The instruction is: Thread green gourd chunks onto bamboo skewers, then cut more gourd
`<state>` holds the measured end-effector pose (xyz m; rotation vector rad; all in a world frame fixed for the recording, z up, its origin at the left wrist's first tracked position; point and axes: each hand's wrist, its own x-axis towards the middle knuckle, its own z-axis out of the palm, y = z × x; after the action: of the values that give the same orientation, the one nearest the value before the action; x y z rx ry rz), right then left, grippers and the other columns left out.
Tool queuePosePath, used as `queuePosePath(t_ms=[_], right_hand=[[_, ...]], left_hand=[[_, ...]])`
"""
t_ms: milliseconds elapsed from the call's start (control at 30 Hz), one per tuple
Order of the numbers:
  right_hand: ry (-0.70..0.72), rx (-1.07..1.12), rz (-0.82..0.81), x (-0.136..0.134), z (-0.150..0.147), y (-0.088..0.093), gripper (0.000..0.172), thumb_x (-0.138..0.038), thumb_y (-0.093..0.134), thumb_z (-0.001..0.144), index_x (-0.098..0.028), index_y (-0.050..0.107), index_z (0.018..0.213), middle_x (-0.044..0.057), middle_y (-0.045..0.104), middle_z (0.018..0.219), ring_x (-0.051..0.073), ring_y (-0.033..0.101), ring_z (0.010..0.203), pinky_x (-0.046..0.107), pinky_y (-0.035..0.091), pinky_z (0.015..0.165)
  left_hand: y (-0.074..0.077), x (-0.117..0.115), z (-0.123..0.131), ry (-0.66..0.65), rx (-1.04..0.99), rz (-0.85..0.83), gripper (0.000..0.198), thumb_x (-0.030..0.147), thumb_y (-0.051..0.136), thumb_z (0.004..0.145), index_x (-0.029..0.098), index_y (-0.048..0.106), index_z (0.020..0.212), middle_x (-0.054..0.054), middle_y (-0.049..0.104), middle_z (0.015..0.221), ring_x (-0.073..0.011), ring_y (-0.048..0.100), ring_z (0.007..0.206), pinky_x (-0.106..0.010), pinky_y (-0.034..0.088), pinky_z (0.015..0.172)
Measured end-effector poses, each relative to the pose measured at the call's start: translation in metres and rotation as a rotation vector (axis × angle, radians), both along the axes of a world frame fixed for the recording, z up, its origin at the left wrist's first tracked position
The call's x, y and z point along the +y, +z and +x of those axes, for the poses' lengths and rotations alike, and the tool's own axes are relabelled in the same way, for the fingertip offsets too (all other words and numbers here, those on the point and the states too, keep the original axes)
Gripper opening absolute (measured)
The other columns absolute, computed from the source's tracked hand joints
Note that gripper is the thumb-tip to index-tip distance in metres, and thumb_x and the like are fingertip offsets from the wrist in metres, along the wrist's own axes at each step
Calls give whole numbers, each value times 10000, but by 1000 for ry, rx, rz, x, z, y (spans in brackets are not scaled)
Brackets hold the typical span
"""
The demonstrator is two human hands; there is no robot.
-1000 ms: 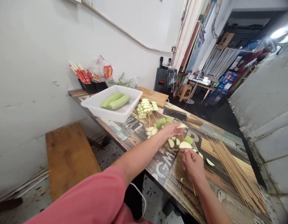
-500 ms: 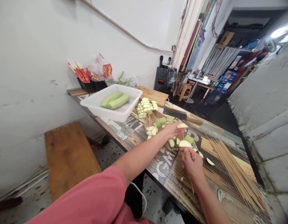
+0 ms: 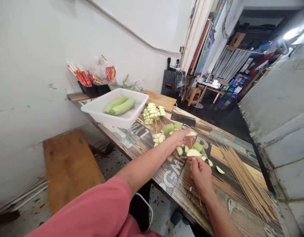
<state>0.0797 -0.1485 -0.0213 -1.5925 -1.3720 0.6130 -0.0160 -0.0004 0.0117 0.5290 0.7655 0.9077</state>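
Note:
My left hand (image 3: 183, 137) is closed on a pale zucchini slice (image 3: 191, 133) at the upper end of a thin wooden skewer (image 3: 191, 143). Below it, my right hand (image 3: 200, 171) pinches the skewer just under a second, larger zucchini slice (image 3: 193, 152). The skewer's lower end sticks out beneath my right hand. Loose zucchini pieces (image 3: 197, 146) lie around and partly behind both hands. Farther back, several skewers loaded with zucchini slices (image 3: 153, 112) are piled together. To the right lies a bundle of bare skewers (image 3: 247, 181).
A white plastic tub (image 3: 97, 115) holds two whole zucchinis (image 3: 122, 107). A cleaver (image 3: 183, 118) and a wooden board (image 3: 161, 100) lie toward the table's far edge. Black containers (image 3: 91, 91) stand by the wall, a black speaker (image 3: 173, 82) behind the table, and a wooden bench (image 3: 71, 168) at left.
The view has shifted slightly, so everything sits a little farther left. Both hands keep nearly the same hold on the skewer and slices.

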Motion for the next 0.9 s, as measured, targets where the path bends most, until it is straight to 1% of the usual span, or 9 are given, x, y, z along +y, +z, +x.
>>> queuePosePath(t_ms=[233,367,533,733,900], right_hand=[[7,43,4,-1,-2,-1,435,-535,431,832,-160,652,826,-32,436,433,127,370,412,243,289,424],[11,52,1,-1,-3,0,432,-537,425,838,-163,640,820,-38,423,434,126,368,414,243,291,429],[11,66,-2,0,-3,0,427,-527,413,847,-159,629,820,-44,403,425,123,360,407,242,284,422],[7,81,6,1,-2,-3,440,-531,418,844,-148,634,822,-50,399,413,117,352,391,241,280,408],[10,94,-8,1,-1,-5,396,-495,415,855,-154,615,835,-60,390,428,111,359,388,235,276,405]], left_hand=[[-1,-3,2,-23,-7,-7,109,186,611,829,78,615,813,-102,675,672,-148,659,571,-229,537,592],[1,-6,3,-6,-23,-5,87,141,567,850,68,602,818,-99,668,662,-156,665,594,-252,550,629],[3,-9,2,-18,-3,-1,81,150,569,851,78,594,825,-95,666,671,-154,665,608,-254,550,649],[-1,-8,4,-12,-1,5,68,148,583,840,81,589,839,-99,668,709,-166,672,630,-266,551,653],[-5,-7,5,-15,-25,16,56,146,572,845,92,575,831,-96,670,705,-168,674,639,-292,557,684]])
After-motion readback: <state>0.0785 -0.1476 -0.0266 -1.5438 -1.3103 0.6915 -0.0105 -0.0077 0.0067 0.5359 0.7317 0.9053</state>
